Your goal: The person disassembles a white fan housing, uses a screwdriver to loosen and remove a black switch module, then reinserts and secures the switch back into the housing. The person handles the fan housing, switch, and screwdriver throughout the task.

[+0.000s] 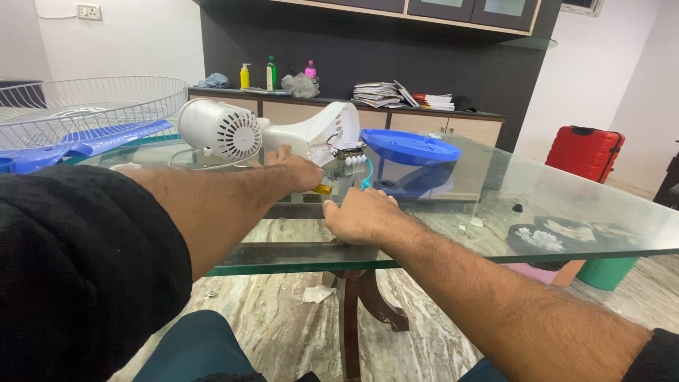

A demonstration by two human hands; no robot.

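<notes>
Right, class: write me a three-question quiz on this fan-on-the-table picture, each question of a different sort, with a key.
1. True or false: the white fan motor lies on its side on the glass table.
2. Which hand holds the yellow-handled tool? A) left hand B) right hand C) neither
3. Fill in: the fan's base is the colour ____.

Key
1. True. The motor housing rests on the glass, with its stand opened and wires showing.
2. A. The left hand grips it; the right hand rests flat on the glass.
3. Blue, like the blades at the left, under the wire guard.
</notes>
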